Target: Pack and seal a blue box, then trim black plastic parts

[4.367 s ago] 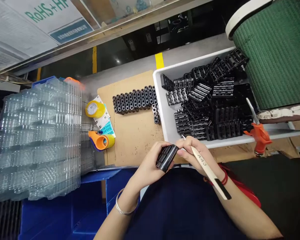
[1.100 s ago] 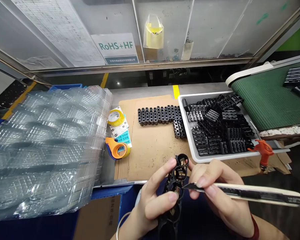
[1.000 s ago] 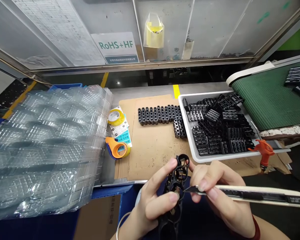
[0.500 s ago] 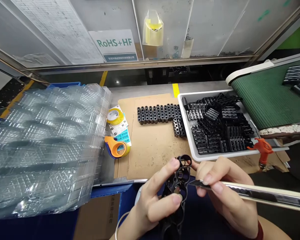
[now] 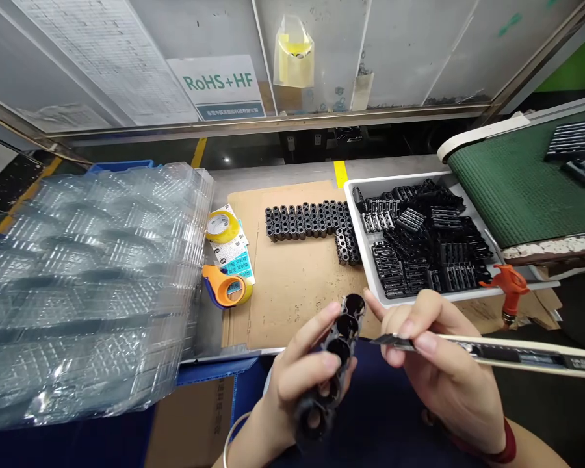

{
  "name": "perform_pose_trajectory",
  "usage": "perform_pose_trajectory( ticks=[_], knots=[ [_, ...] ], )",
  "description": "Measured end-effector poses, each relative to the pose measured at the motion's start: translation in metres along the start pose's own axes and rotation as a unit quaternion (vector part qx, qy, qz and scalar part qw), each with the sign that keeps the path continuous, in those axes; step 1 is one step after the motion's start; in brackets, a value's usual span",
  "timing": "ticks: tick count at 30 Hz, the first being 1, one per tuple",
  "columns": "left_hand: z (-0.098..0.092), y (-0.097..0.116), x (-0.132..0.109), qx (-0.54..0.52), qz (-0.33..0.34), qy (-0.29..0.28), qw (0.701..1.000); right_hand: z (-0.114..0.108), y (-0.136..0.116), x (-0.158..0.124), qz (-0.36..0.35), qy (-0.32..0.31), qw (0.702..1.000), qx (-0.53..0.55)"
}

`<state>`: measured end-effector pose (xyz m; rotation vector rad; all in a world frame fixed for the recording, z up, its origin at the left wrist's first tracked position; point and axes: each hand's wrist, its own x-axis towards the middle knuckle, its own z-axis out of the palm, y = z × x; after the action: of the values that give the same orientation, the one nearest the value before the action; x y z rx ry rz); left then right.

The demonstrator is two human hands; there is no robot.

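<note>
My left hand (image 5: 299, 367) grips a black plastic part with a row of round holes (image 5: 340, 351), tilted so that its openings face me. Between the thumb and fingers of my right hand (image 5: 441, 364) is a utility knife (image 5: 517, 354), its dark blade pointing left toward the part. A small gap separates the blade tip from the part. Beyond my hands, a block of similar black parts (image 5: 302, 221) stands in rows on a cardboard sheet (image 5: 292, 279). More black parts (image 5: 419, 240) are heaped in a white tray (image 5: 370, 279) at the right.
Stacked clear plastic trays (image 5: 88, 279) fill the left side. Beside them lie a yellow tape roll (image 5: 221, 225), an orange tape dispenser (image 5: 224, 286) and labels (image 5: 238, 263). A green conveyor belt (image 5: 531, 182) runs at the right, near an orange-handled tool (image 5: 511, 289).
My left hand has turned the black part, so its round openings now show from another side. The knife blade has moved slightly away from it.
</note>
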<state>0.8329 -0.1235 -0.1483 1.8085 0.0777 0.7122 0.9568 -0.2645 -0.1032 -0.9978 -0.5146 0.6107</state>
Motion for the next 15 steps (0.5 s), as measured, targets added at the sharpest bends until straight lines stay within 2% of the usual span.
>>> perform_pose_trajectory(
  ticks=[2, 4, 10, 15],
  knots=[
    [0.0, 0.004, 0.005, 0.005, 0.007, 0.022, 1.0, -0.001, 0.0, 0.0, -0.009, -0.003, 1.0, -0.014],
    [-0.001, 0.007, 0.01, -0.004, -0.021, 0.02, 1.0, -0.002, -0.002, -0.001, -0.006, -0.023, 0.998, -0.05],
    [-0.008, 0.014, 0.017, -0.008, -0.091, -0.05, 0.995, 0.002, -0.008, -0.004, -0.025, -0.125, 0.972, -0.199],
    [-0.009, 0.019, 0.018, 0.009, -0.11, -0.071, 0.991, 0.004, -0.01, -0.001, -0.046, -0.147, 0.941, -0.3]
  ],
)
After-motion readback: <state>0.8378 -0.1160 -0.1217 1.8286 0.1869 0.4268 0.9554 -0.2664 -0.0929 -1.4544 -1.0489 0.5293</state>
